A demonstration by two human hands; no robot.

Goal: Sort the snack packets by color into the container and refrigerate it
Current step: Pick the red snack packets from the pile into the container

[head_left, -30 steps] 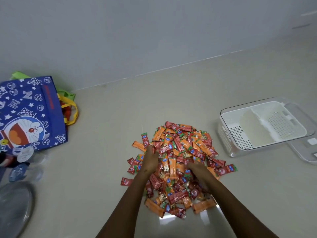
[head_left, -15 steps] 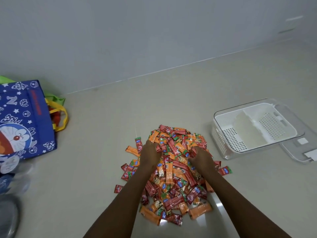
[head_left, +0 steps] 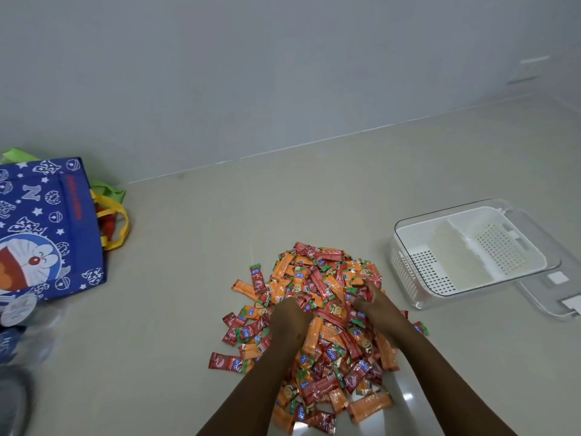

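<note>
From the head view, a heap of slim red and orange foil snack packets (head_left: pixel 317 313) lies on the pale beige floor (head_left: pixel 176 309), spread loosely with a few strays at its left edge (one red packet sits alone at the lower left of the heap). Both forearms reach in from the bottom of the picture. The left hand (head_left: pixel 290 313) is buried knuckles-up in the left middle of the heap, its fingers hidden under the packets, so whether its grip is closed on anything cannot be told. The right hand (head_left: pixel 374 306) rests on the right side of the heap with its fingers curled down into the packets near the top; its grip looks bent around some of them, though the fingertips are covered and it is not clear.

To the right of the heap, near but apart from it, stands a clear plastic rectangular container with a white perforated divided insert (head_left: pixel 405 234); the compartments hold no packets. Just beside it on the far side lies a flat clear plastic lid (head_left: pixel 547 287), partly under the container's edge.

At the left edge stands a blue cartoon-printed fabric tote bag with yellow handles (head_left: pixel 47 221), with green fabric behind it. A grey wall (head_left: pixel 283 73) meets the floor behind.
</note>
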